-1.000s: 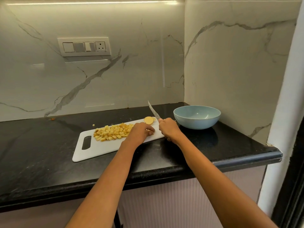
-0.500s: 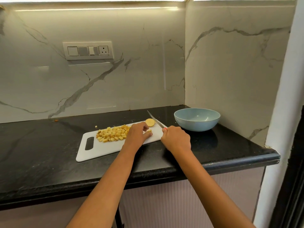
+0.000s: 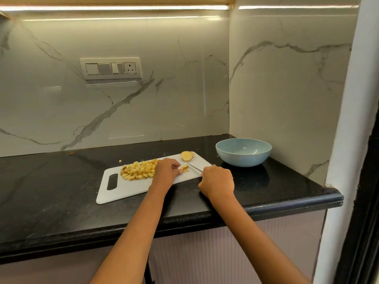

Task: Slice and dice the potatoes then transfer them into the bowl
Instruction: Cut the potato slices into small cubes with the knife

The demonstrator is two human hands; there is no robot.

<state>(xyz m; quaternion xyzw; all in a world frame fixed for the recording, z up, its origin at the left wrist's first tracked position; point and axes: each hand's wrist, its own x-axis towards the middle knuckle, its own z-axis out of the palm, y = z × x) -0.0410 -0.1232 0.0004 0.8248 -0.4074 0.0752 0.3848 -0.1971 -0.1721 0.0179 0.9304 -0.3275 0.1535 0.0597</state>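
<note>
A white cutting board lies on the black counter. A heap of diced potato covers its middle. Round potato slices sit at the board's far right corner. My left hand holds a small potato piece down on the board with curled fingers. My right hand grips a knife by its handle; the blade lies low across the board just right of that piece. The light blue bowl stands empty to the right of the board.
The black counter runs left, with a stray potato bit behind the board. Marble walls close off the back and right. A switch panel hangs on the back wall. The counter's front edge ends at the right by a white pillar.
The knife has come down from a raised, tilted pose to the board beside the piece under my left fingers. My right hand has moved down and back with it.
</note>
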